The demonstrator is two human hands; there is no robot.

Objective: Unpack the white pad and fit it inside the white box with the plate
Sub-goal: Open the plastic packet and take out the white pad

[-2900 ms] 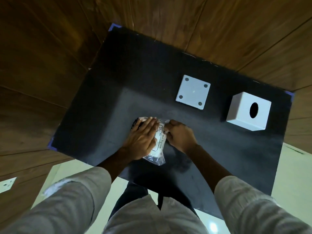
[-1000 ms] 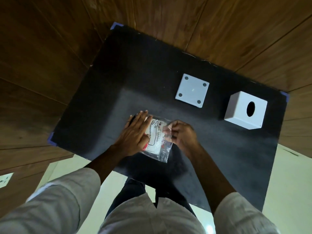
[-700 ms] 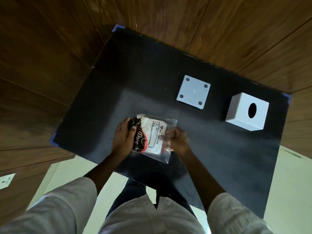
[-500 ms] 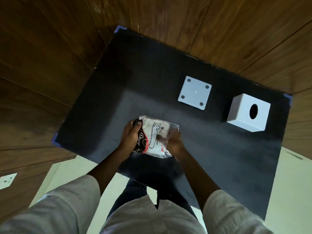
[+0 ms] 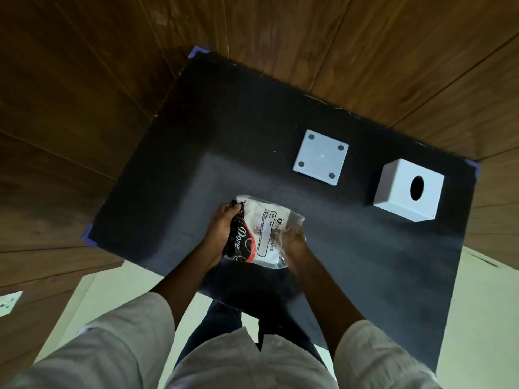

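Head view: above a black desk [image 5: 365, 248], the left hand [image 5: 222, 234] and right hand [image 5: 295, 245] each close a grip on opposite sides of a clear plastic packet [image 5: 262, 234] holding the white pad. Beyond it lie the square white plate [image 5: 320, 157] and, further right, the white box [image 5: 408, 189], both apart from the packet.

A black-topped desk [image 5: 252, 130] stands against dark wood-panelled walls [image 5: 84, 80], blue tape [image 5: 87, 232] at its corners, pale cream floor [image 5: 483, 318] below, a wall socket [image 5: 8, 303] low down.
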